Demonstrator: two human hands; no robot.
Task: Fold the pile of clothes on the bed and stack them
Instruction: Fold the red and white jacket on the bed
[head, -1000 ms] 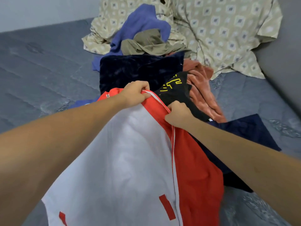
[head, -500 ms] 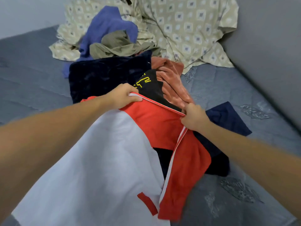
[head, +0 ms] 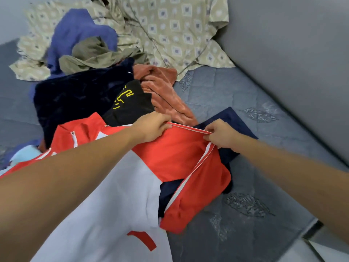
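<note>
Your left hand (head: 153, 127) and right hand (head: 220, 136) each keep a tight pinching grip on the white-piped edge of the red and white jacket (head: 170, 157), which lies stretched over the clothes pile on the grey quilted bed (head: 245, 214).

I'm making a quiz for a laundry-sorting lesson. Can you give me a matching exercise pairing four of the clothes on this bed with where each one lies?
Things:
1. red and white jacket
2. patterned sheet
3. rust-orange cloth
4. blue garment

Places:
A. on the patterned sheet, far left
B. pinched by both hands along its white-trimmed edge
C. spread at the far end of the bed
D. right of the black yellow-printed garment

Pairs: 1-B, 2-C, 3-D, 4-A
</note>
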